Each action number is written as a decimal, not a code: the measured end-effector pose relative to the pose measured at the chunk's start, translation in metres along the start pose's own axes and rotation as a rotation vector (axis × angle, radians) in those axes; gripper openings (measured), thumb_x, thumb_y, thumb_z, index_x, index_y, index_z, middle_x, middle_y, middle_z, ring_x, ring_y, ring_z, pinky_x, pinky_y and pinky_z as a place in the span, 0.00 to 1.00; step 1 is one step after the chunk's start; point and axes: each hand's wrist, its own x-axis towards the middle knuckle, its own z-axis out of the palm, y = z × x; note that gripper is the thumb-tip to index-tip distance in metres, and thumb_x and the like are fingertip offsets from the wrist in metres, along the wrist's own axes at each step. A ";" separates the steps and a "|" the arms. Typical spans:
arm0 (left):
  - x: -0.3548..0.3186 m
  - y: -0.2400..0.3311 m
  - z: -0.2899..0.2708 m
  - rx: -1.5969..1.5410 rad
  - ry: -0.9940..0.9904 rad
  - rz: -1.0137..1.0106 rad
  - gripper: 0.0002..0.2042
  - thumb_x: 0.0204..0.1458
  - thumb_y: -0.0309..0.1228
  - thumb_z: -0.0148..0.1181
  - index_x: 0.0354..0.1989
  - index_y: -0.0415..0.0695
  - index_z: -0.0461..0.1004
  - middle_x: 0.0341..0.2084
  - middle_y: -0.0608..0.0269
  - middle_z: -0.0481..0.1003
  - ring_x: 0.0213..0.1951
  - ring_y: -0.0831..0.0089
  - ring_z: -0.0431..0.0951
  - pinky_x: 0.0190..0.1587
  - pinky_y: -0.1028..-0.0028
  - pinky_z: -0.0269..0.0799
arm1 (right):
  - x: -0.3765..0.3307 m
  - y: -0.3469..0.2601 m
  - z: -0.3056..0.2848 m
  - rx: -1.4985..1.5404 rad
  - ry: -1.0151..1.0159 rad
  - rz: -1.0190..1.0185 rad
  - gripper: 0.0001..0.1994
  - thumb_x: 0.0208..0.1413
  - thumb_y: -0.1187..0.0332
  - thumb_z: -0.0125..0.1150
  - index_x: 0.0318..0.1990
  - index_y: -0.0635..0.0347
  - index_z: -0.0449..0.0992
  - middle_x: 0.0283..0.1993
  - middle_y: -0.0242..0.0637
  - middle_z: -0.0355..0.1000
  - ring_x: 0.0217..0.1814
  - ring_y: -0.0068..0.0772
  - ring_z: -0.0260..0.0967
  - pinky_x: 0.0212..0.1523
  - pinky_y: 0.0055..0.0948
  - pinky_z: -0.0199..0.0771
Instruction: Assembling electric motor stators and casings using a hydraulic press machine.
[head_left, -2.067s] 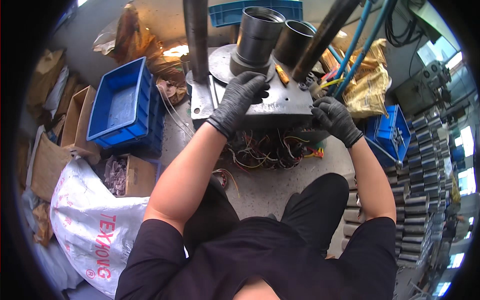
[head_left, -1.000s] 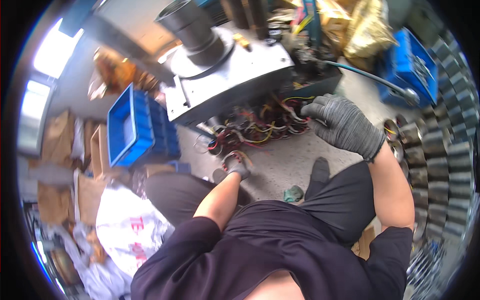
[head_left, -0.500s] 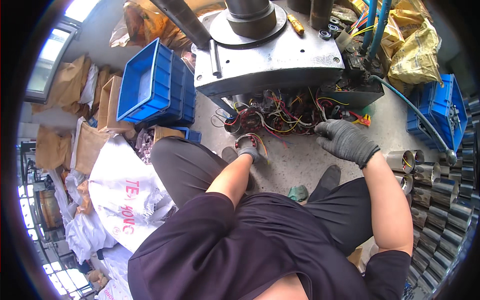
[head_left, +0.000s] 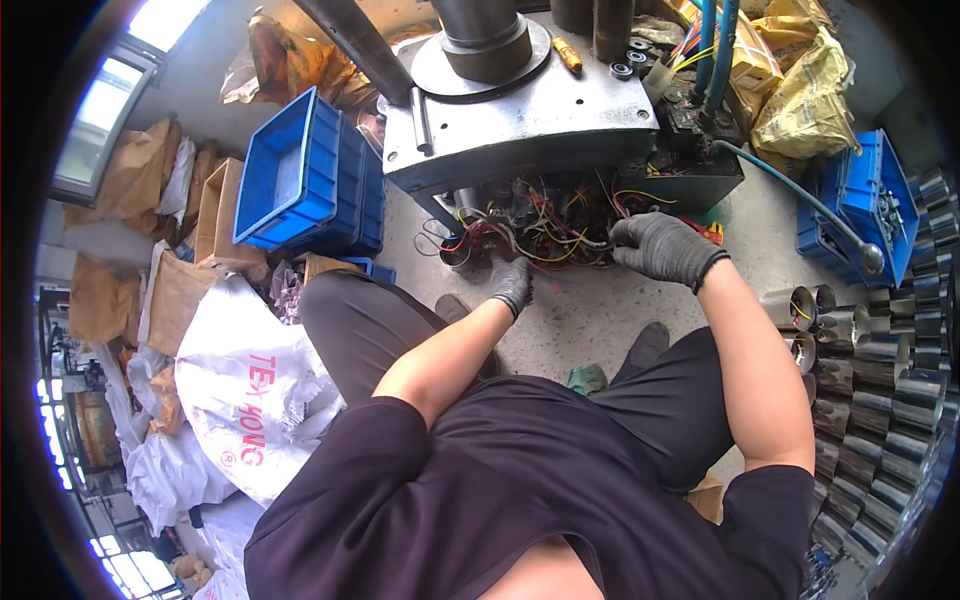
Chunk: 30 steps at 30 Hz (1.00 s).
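I am reaching with my grey-gloved left hand (head_left: 512, 282) to the near edge of a heap of wound coils (head_left: 555, 235); its fingertips are disappearing among the coils and wires, so I cannot tell whether they are gripping anything. To the right of it, my right hand (head_left: 660, 246), also gloved, is bending its fingers inward in a narrow curl at the right side of the same heap, beside the loose wires; I cannot tell whether it is pinching 1 of them. The heap is lying on the floor, ahead of my left hand and spreading across the space between the 2 hands. Just left of my left hand, a metal cup (head_left: 456, 254) is standing. Above and beyond my hands, a thick metal plate (head_left: 520, 145) is overhanging the coils, and it is bearing a short rod (head_left: 421, 120), a dark cylinder (head_left: 485, 45) and a yellow-handled object (head_left: 567, 55). Beyond my right hand, a dark box (head_left: 695, 188) is sitting beside the plate. Farther right of that hand, metal sleeves (head_left: 860, 400) are lying in rows; well left of my left hand, blue crates (head_left: 290, 175) are standing stacked, and nearer my body a white sack (head_left: 255, 380) is slumping
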 end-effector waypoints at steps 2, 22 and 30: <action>-0.013 0.031 -0.005 -0.378 -0.252 0.107 0.27 0.58 0.35 0.58 0.67 0.45 0.65 0.32 0.50 0.82 0.26 0.56 0.83 0.28 0.55 0.83 | 0.013 -0.023 -0.016 -0.006 -0.033 0.038 0.16 0.60 0.59 0.64 0.49 0.60 0.83 0.45 0.52 0.82 0.51 0.55 0.80 0.54 0.46 0.79; -0.116 0.288 -0.028 -0.683 -0.658 -0.057 0.11 0.58 0.43 0.61 0.40 0.50 0.79 0.30 0.69 0.77 0.28 0.73 0.75 0.27 0.71 0.74 | 0.045 -0.045 -0.033 1.075 0.864 0.061 0.12 0.71 0.64 0.61 0.46 0.65 0.84 0.38 0.34 0.83 0.42 0.21 0.77 0.47 0.26 0.76; -0.148 0.300 -0.027 -0.677 -0.675 -0.117 0.12 0.59 0.40 0.61 0.44 0.46 0.81 0.37 0.60 0.81 0.37 0.67 0.84 0.38 0.64 0.84 | 0.042 -0.038 -0.025 0.620 0.769 0.139 0.10 0.66 0.65 0.69 0.42 0.64 0.82 0.32 0.35 0.79 0.33 0.23 0.73 0.36 0.29 0.75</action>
